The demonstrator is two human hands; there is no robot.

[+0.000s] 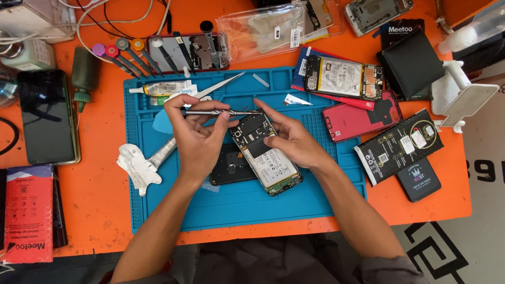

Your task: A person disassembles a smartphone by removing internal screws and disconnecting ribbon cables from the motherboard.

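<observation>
Opened phone (265,158) lies tilted on the blue mat (242,205), battery and board exposed; thin metal screwdriver (221,112) hovers level above its top.
</observation>
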